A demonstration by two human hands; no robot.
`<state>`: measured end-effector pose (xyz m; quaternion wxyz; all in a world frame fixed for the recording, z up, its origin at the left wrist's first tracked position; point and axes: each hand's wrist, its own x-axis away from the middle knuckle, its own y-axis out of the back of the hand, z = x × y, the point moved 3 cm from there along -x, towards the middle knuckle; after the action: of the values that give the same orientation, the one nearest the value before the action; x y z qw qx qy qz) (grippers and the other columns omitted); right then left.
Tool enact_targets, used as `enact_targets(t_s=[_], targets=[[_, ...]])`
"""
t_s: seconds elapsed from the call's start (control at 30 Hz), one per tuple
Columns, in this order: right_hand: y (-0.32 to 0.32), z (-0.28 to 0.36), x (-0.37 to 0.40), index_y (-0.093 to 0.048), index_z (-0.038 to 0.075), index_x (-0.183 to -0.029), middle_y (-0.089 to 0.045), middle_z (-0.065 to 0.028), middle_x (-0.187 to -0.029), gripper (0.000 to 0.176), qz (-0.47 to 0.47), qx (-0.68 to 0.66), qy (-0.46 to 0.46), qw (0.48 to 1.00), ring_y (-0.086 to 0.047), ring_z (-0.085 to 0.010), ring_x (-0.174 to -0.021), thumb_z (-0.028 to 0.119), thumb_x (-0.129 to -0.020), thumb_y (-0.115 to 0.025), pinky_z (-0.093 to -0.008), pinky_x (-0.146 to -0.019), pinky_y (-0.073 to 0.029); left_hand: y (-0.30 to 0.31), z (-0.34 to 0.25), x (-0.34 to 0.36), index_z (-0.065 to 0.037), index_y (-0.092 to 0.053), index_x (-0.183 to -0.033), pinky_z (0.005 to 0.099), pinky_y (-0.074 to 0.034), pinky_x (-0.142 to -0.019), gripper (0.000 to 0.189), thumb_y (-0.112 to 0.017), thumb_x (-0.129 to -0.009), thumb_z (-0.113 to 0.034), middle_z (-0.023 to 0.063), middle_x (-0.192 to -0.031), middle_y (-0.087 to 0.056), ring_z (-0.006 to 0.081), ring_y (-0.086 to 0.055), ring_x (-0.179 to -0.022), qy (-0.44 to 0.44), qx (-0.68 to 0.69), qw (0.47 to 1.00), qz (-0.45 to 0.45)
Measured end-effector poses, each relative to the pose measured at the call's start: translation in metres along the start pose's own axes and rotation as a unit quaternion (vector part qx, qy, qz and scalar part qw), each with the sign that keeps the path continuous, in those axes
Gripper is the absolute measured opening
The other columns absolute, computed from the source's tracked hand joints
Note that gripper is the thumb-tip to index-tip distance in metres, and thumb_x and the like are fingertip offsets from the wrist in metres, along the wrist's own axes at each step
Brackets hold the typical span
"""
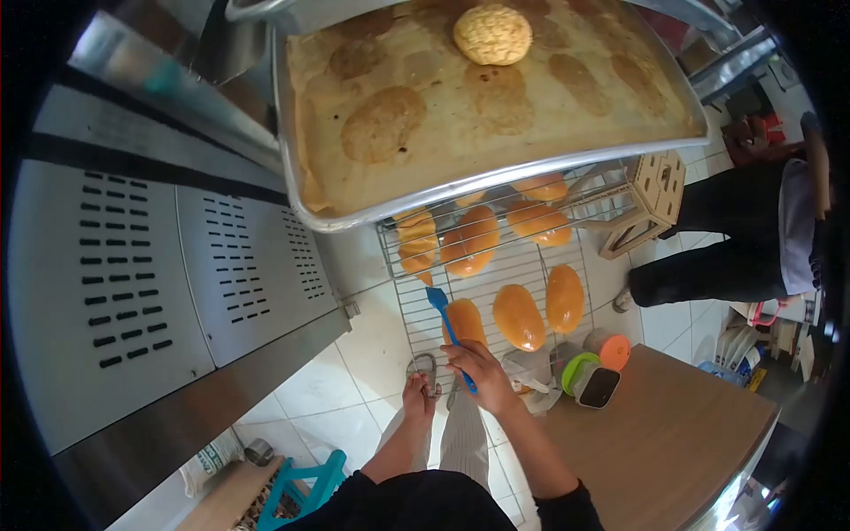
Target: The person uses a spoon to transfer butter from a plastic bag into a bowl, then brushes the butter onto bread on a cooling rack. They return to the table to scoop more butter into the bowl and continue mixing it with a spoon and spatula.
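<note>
Biggest thing: steel cabinet [133, 265] w/ rows of vent slots, far to the left of both hands. Next is the baking tray [496, 177], lined w/ stained paper, well beyond the hands at the top of view. It carries one crackle-top bun [492, 34] near its far edge. The wooden table [673, 442] is just to the right of the right hand [482, 376].

The wire rack [531, 270] starts directly in front of the hands and runs away under the tray edge. A co-worker in dark clothes [726, 239] stands well off to the right, past the rack.

On the rack lie approx. nine glossy golden buns. The nearest bun [469, 323] is just ahead of the right hand, two more are beside it to the right, and the others are farther, partly hidden by the tray.

A teal stool [305, 487] is low to the left of the left hand [416, 396]. On the table corner close right of the right hand: a crumpled plastic bag [531, 372], an orange lid [613, 350], a green lid [580, 370] and a black box [599, 387].

The right hand is closed round the handle of the blue brush [449, 329], whose head points forward, at the left edge of the nearest bun. The left hand, just left of the right one, has its fingers pinched on a small metal cup [425, 365], held at the near edge of the rack. What is in the cup I cannot tell.
</note>
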<state>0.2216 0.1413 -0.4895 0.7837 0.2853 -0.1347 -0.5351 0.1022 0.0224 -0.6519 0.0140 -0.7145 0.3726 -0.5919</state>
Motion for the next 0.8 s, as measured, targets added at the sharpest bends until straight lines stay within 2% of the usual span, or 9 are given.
enact_targets(t_s=[0.17, 0.3, 0.37, 0.43, 0.53, 0.57, 0.6, 0.7, 0.8], targets=[[0.017, 0.035, 0.035, -0.044, 0.002, -0.075, -0.056, -0.0123, -0.088, 0.012, -0.242, -0.128, -0.084, 0.958, -0.052, -0.0279, -0.079, -0.004, -0.067, -0.052, -0.0317, -0.068, -0.042, -0.044, -0.033, -0.036, -0.015, -0.048, -0.079, 0.032, -0.04, -0.067, 0.005, -0.049, -0.078, -0.019, -0.0068, -0.069, -0.048, 0.0043, -0.043, -0.059, 0.014, -0.004, 1.0, 0.006], [0.013, 0.055, 0.098, -0.043, 0.002, -0.072, -0.056, -0.0145, -0.085, 0.007, -0.328, -0.171, -0.159, 0.916, -0.054, -0.0249, -0.077, -0.003, -0.072, -0.049, -0.0303, -0.066, -0.043, -0.069, -0.063, -0.103, -0.014, -0.05, -0.082, 0.0345, -0.039, -0.068, 0.008, -0.045, -0.079, -0.02, -0.0064, -0.072, -0.05, 0.0052, -0.046, -0.062, -0.03, 0.002, 0.996, 0.086], [0.016, 0.065, 0.13, -0.043, 0.002, -0.073, -0.056, -0.016, -0.084, 0.005, -0.342, -0.197, -0.223, 0.891, -0.054, -0.0229, -0.077, 0.002, -0.076, -0.047, -0.0298, -0.066, -0.043, -0.086, -0.083, -0.133, -0.015, -0.049, -0.087, 0.036, -0.037, -0.07, 0.011, -0.042, -0.079, -0.019, -0.005, -0.079, -0.053, 0.0064, -0.047, -0.067, -0.024, 0.019, 0.992, 0.119], [0.021, 0.078, 0.161, -0.042, 0.001, -0.073, -0.056, -0.0173, -0.083, 0.007, -0.378, -0.225, -0.233, 0.867, -0.055, -0.0229, -0.077, 0.004, -0.077, -0.046, -0.0301, -0.066, -0.044, -0.12, -0.103, -0.136, -0.016, -0.046, -0.097, 0.0422, -0.033, -0.078, 0.02, -0.041, -0.079, -0.024, 0.0018, -0.1, -0.048, 0.0137, -0.046, -0.085, -0.049, 0.029, 0.996, 0.074], [0.038, 0.103, 0.202, -0.04, 0.0, -0.074, -0.055, -0.0195, -0.082, 0.012, -0.435, -0.256, -0.234, 0.831, -0.055, -0.0234, -0.075, 0.01, -0.079, -0.046, -0.0311, -0.066, -0.045, -0.117, -0.128, -0.161, -0.017, -0.035, -0.11, 0.0522, -0.023, -0.087, 0.036, -0.038, -0.078, -0.034, 0.0082, -0.12, -0.028, 0.0249, -0.033, -0.105, -0.092, -0.005, 0.99, 0.103], [0.049, 0.114, 0.217, -0.039, 0.0, -0.074, -0.055, -0.0205, -0.082, 0.015, -0.461, -0.256, -0.225, 0.819, -0.055, -0.0239, -0.074, 0.013, -0.08, -0.046, -0.0318, -0.066, -0.045, -0.116, -0.133, -0.161, -0.017, -0.032, -0.114, 0.0544, -0.02, -0.088, 0.041, -0.037, -0.078, -0.037, 0.009, -0.124, -0.022, 0.027, -0.029, -0.109, -0.087, -0.015, 0.991, 0.104], [0.059, 0.128, 0.231, -0.039, 0.0, -0.074, -0.055, -0.0208, -0.081, 0.019, -0.475, -0.244, -0.233, 0.813, -0.056, -0.0234, -0.071, 0.016, -0.08, -0.046, -0.032, -0.064, -0.045, -0.123, -0.134, -0.138, -0.018, -0.028, -0.117, 0.0556, -0.021, -0.087, 0.045, -0.038, -0.078, -0.036, 0.0091, -0.125, -0.022, 0.0279, -0.028, -0.11, -0.099, -0.021, 0.994, 0.039], [0.101, 0.182, 0.281, -0.039, 0.0, -0.074, -0.055, -0.0206, -0.081, 0.02, -0.543, -0.235, -0.208, 0.779, -0.056, -0.0228, -0.069, 0.018, -0.079, -0.046, -0.0318, -0.064, -0.045, -0.1, -0.128, -0.099, -0.015, -0.027, -0.118, 0.0487, -0.026, -0.088, 0.049, -0.046, -0.075, -0.031, 0.0093, -0.126, -0.022, 0.0283, -0.026, -0.113, -0.038, 0.0, 0.997, 0.067], [0.163, 0.251, 0.35, -0.041, 0.0, -0.074, -0.056, -0.0193, -0.078, 0.024, -0.616, -0.115, -0.196, 0.754, -0.056, -0.021, -0.064, 0.023, -0.08, -0.045, -0.0302, -0.061, -0.045, -0.065, -0.115, -0.056, -0.018, -0.016, -0.124, 0.0468, -0.025, -0.09, 0.06, -0.049, -0.074, -0.028, 0.0071, -0.129, -0.014, 0.0286, -0.022, -0.115, 0.0, -0.006, 0.997, 0.07]])
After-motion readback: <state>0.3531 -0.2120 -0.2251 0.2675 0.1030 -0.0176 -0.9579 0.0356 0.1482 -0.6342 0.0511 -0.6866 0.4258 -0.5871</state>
